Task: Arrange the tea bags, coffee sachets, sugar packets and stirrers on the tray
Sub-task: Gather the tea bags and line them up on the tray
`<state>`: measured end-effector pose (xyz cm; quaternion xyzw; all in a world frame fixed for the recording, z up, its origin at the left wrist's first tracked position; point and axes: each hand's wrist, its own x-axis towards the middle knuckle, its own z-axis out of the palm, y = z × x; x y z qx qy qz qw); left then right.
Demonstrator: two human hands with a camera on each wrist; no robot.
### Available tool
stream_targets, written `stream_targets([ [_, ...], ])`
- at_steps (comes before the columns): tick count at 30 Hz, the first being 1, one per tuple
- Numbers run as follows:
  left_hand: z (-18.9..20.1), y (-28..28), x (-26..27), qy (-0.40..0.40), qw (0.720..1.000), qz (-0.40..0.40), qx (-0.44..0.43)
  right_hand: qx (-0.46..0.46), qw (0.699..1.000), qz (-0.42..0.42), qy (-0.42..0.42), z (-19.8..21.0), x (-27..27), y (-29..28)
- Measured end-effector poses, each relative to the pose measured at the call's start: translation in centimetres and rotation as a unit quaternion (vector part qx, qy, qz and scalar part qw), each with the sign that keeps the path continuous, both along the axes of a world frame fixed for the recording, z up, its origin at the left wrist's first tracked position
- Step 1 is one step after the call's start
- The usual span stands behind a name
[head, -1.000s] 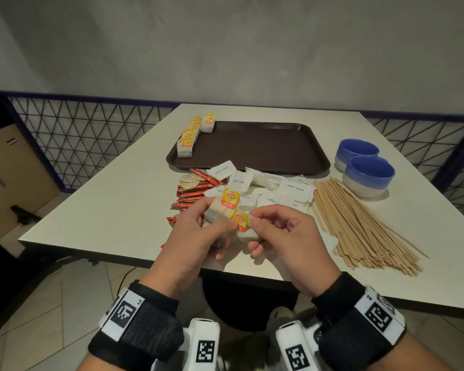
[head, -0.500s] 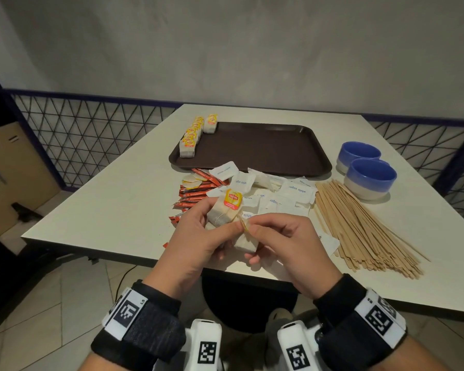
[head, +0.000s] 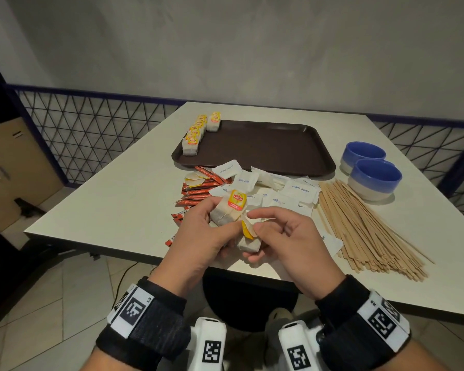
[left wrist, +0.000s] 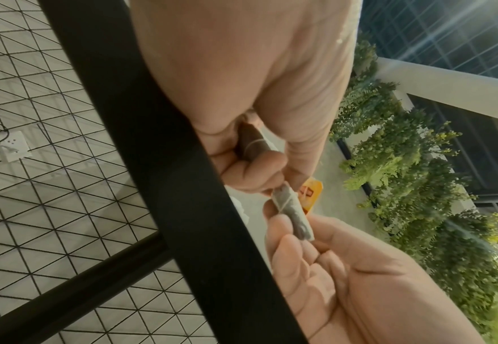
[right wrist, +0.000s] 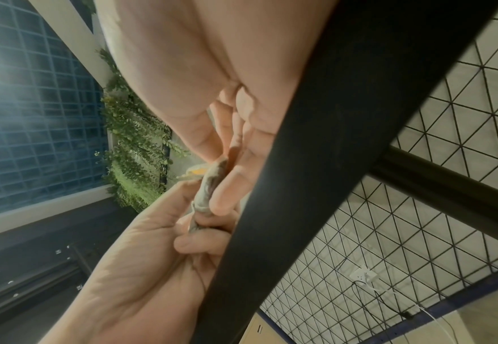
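My left hand [head: 220, 219] grips a tea bag [head: 227, 212] with a yellow tag facing up, just over the table's near edge. My right hand [head: 255, 227] pinches a second tea bag [head: 249, 245] beside it, its yellow tag [head: 246, 232] turned on edge between the thumbs. The left wrist view shows that bag [left wrist: 292, 214] in the right fingers. A brown tray [head: 265, 148] lies farther back with a row of tea bags [head: 196, 132] along its left side. White sugar packets [head: 292, 192], red coffee sachets [head: 198, 190] and wooden stirrers [head: 364, 226] lie on the table in front of the tray.
Two blue bowls [head: 373, 178] stand right of the tray. The white table [head: 118, 199] is bare on its left part. A wire mesh fence [head: 91, 135] runs behind it. The table's black edge [left wrist: 183, 186] crosses both wrist views.
The right hand has turned its tea bag so the yellow tag no longer faces up. Both hands stay close together at the table's near edge.
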<state>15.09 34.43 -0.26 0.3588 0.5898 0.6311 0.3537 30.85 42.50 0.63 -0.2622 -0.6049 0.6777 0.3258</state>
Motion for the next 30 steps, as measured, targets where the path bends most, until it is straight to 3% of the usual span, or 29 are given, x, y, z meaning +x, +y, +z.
stream_targets([
  [8, -0.1, 0.2, 0.1, -0.018, 0.999, 0.031, -0.001, 0.005, 0.999, 0.036, 0.027, -0.3, 0.3, 0.5],
  [11, 0.1, 0.0, 0.2, -0.018, 0.999, 0.026, 0.006, 0.041, 0.999, 0.021, 0.016, -0.6, 0.2, 0.4],
  [16, 0.4, -0.4, 0.2, -0.033, 0.999, -0.004, 0.009, 0.026, 0.999, -0.02, 0.021, -0.6, 0.0, 0.5],
  [30, 0.4, -0.5, 0.3, -0.038, 0.999, 0.014, 0.024, 0.031, 0.999, -0.016, 0.032, -0.6, 0.0, 0.4],
])
